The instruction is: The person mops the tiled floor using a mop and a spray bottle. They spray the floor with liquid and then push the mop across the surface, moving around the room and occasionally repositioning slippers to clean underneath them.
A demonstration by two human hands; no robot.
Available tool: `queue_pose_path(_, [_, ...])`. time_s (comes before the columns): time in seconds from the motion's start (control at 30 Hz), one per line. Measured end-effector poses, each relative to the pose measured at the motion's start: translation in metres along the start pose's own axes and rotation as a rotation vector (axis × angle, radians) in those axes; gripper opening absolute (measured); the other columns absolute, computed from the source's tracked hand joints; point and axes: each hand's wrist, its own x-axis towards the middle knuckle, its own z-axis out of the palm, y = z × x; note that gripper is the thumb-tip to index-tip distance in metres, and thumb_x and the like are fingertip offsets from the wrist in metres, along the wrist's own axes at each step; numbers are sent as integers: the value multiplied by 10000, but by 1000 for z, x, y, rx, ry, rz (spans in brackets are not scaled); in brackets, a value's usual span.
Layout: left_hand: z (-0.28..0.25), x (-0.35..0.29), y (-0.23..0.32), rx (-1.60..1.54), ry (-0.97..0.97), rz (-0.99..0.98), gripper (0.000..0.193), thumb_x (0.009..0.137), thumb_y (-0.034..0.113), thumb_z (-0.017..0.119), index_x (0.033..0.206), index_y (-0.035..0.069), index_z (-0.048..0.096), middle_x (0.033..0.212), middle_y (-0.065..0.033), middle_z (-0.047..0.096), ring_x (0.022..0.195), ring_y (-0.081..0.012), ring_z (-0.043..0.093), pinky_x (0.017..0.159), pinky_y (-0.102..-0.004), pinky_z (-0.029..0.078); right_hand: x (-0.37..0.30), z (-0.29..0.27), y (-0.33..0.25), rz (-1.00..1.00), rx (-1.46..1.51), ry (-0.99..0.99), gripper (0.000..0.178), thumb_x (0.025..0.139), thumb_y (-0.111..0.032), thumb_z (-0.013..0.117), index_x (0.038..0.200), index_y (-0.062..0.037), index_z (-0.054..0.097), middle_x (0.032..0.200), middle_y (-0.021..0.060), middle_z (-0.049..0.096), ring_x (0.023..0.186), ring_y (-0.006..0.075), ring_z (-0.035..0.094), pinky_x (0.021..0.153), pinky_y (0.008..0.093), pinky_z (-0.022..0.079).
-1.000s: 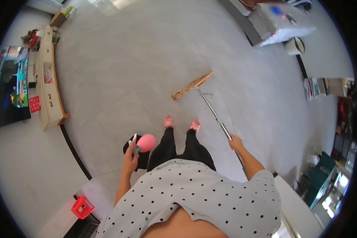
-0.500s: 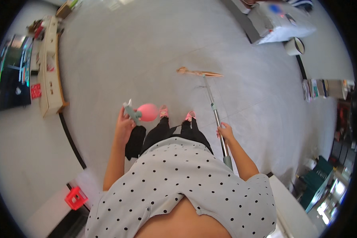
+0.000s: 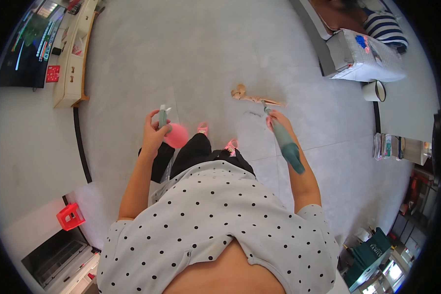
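At the upper left of the frame, a lit screen stands beside a cream drawer cabinet, a red patterned square near both; a red container sits lower left. Upper right shows striped fabric, a wrapped box and a white bin, with upright books farther down.

Our left hand holds a pink and green thing, and our right hand grips the green stick of a tan mop, with gray floor under it and our pink shoes nearby.
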Motion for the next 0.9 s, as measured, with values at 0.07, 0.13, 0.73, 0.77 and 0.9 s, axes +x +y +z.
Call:
queue_pose_path(0.07, [6, -1, 13, -57, -70, -13, 649, 701, 3, 566, 1284, 115, 304, 991, -91, 536, 815, -126, 528, 665, -233, 415, 15, 11, 0, -66, -99, -17, 158, 753, -23, 550, 909, -12, 529, 762, 59, 545, 642, 143, 531, 590, 279, 451])
queue_pose_path(0.13, [6, 1, 13, -90, -141, 52, 673, 703, -7, 572, 1300, 135, 298, 1017, -80, 521, 852, -129, 525, 710, -242, 423, 15, 67, -5, 22, -179, -38, 182, 752, -101, 546, 926, -48, 554, 717, 16, 529, 652, 115, 508, 598, 272, 438])
queue_pose_path(0.73, [73, 201, 50, 266, -166, 665, 173, 737, 172, 657, 685, 31, 571, 934, -130, 477, 907, -243, 485, 742, -323, 403, 148, 262, 52, -368, -688, -179, 227, 766, -189, 503, 927, -35, 552, 698, 88, 569, 595, 187, 577, 516, 305, 468])
queue_pose_path(0.77, [73, 213, 56, 296, -151, 736, 172, 743, 162, 648, 677, 28, 564, 936, -135, 475, 901, -245, 485, 741, -323, 402, 150, 266, 35, -393, -854, -104, 264, 760, -193, 509, 970, -37, 543, 744, 99, 578, 628, 197, 584, 551, 308, 472])
queue_pose_path(0.9, [34, 251, 91, 409, -94, 767, 208, 751, 174, 605, 681, 2, 511, 1042, -239, 421, 826, -304, 491, 741, -374, 392, 160, 316, -21, -437, -1117, -131, 415, 739, -188, 563, 1118, -38, 489, 917, 125, 585, 810, 188, 579, 699, 291, 462])
